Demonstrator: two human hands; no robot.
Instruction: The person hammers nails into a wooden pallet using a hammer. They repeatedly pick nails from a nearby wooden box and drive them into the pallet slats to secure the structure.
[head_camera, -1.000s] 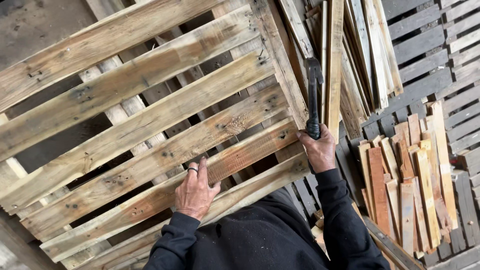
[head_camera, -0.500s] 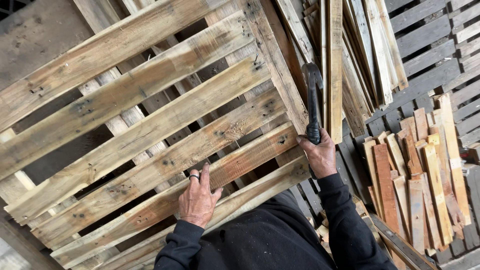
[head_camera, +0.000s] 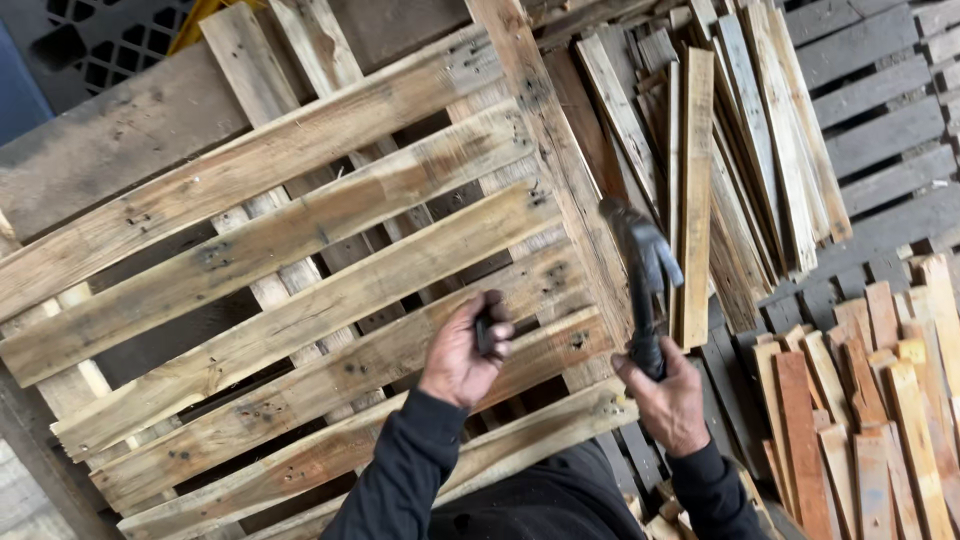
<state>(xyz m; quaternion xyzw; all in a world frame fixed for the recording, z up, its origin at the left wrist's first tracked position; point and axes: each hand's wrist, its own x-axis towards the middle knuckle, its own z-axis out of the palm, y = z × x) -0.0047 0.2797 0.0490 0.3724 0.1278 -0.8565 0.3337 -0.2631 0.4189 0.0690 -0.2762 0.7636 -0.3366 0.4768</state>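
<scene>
A wooden pallet fills the left and middle of the view, its weathered slats running on a slant from lower left to upper right, with dark nail holes at their ends. The left hand hovers over the pallet's lower slats, fingers curled round a small dark object; what that object is cannot be told. The right hand sits just off the pallet's lower right corner, clenched round the handle of a black hammer, which stands nearly upright with its head beside the pallet's right end board. Both arms wear dark sleeves that come up from below the pallet's bottom edge. Right of the pallet, beyond the hammer, long loose boards lean together in a bundle, pale and brown. Further right and lower, a stack of short slats lies side by side, some reddish, some light. Grey planks lie behind these at the far right of the pallet. Above the pallet's upper left corner shows a black plastic lattice, with a strip of yellow next to it and a bit of blue at the frame edge. No labels or signs show on anything.
</scene>
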